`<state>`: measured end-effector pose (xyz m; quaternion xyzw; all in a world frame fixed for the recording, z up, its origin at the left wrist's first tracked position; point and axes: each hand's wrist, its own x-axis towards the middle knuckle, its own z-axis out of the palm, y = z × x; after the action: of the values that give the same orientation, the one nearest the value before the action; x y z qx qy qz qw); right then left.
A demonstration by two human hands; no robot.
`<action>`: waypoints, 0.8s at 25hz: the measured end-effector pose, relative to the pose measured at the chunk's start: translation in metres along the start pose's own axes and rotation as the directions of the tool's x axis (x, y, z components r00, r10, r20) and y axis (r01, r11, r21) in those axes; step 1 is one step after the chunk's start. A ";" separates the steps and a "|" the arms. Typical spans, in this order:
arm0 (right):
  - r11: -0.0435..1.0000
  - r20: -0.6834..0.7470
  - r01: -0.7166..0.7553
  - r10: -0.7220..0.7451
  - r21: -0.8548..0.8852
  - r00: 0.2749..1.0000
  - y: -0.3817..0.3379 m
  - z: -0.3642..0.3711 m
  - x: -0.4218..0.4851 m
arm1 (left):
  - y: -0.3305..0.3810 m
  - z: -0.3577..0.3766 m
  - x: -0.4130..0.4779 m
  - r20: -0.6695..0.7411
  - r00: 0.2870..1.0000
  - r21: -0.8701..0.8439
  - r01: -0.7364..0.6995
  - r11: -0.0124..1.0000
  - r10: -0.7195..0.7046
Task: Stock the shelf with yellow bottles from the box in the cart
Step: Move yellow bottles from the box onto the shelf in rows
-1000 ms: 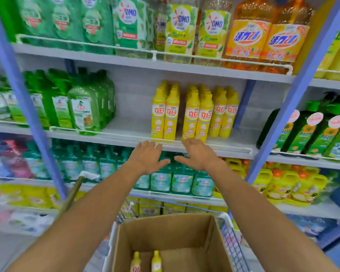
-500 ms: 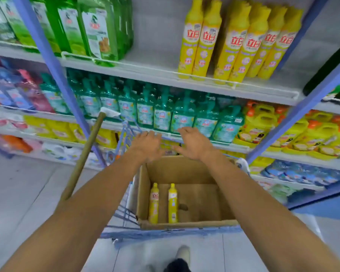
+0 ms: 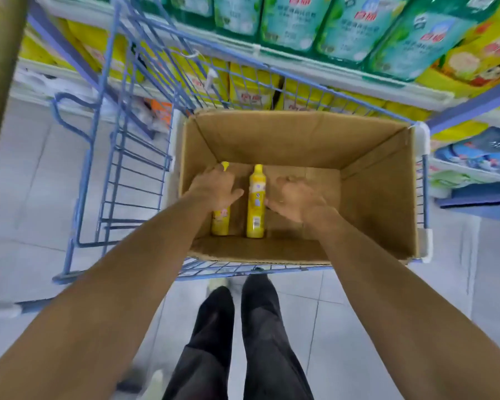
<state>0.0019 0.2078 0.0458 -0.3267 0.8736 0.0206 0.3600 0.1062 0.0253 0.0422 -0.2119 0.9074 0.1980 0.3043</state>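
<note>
- The left bottle (image 3: 220,223) and the right bottle (image 3: 256,203), both yellow, lie side by side on the floor of the cardboard box (image 3: 300,140), near its left wall, caps pointing away from you.
- Your left hand (image 3: 214,189) covers the left bottle's upper half, thumb out to the side; blur hides whether the fingers have closed round it.
- Your right hand (image 3: 299,197) hangs just beside the right bottle, fingers loosely spread, holding nothing.
- The box sits in the blue wire cart (image 3: 133,157), drawn up against the shelf (image 3: 344,79).
</note>
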 end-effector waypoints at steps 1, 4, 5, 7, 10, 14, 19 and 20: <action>1.000 0.010 0.002 -0.002 0.000 1.000 0.006 0.008 0.013 | -0.003 0.007 0.016 0.007 1.000 -0.023 0.022 0.999 -0.022; 1.000 0.040 0.008 -0.009 0.025 0.999 0.016 0.029 0.061 | -0.010 0.027 0.068 0.039 0.996 -0.094 0.088 0.992 -0.085; 1.000 0.051 0.011 -0.013 0.025 0.999 0.019 0.036 0.077 | -0.014 0.034 0.085 0.056 0.992 -0.115 0.118 0.986 -0.112; 0.999 0.070 0.001 -0.003 0.032 0.998 0.022 0.052 0.108 | -0.022 0.049 0.117 0.075 0.985 -0.187 0.168 0.968 -0.157; 0.995 0.023 -0.012 0.010 0.099 1.000 0.026 0.071 0.147 | -0.042 0.088 0.162 0.072 0.973 -0.315 0.229 0.921 -0.218; 0.974 0.019 -0.039 0.035 0.223 0.999 0.027 0.096 0.175 | -0.035 0.107 0.175 0.064 0.952 -0.394 0.300 0.869 -0.300; 0.890 -0.024 -0.116 0.141 0.440 0.990 0.027 0.120 0.194 | -0.037 0.122 0.193 -0.027 0.944 -0.517 0.269 0.813 -0.329; 0.858 -0.022 -0.136 0.169 0.495 0.985 0.029 0.123 0.195 | -0.038 0.126 0.195 -0.008 0.944 -0.566 0.267 0.780 -0.329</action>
<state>-0.0425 0.1553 -0.1764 -0.1545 0.8844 -0.1844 0.4000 0.0432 0.0035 -0.1835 -0.4424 0.7795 0.3917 0.2080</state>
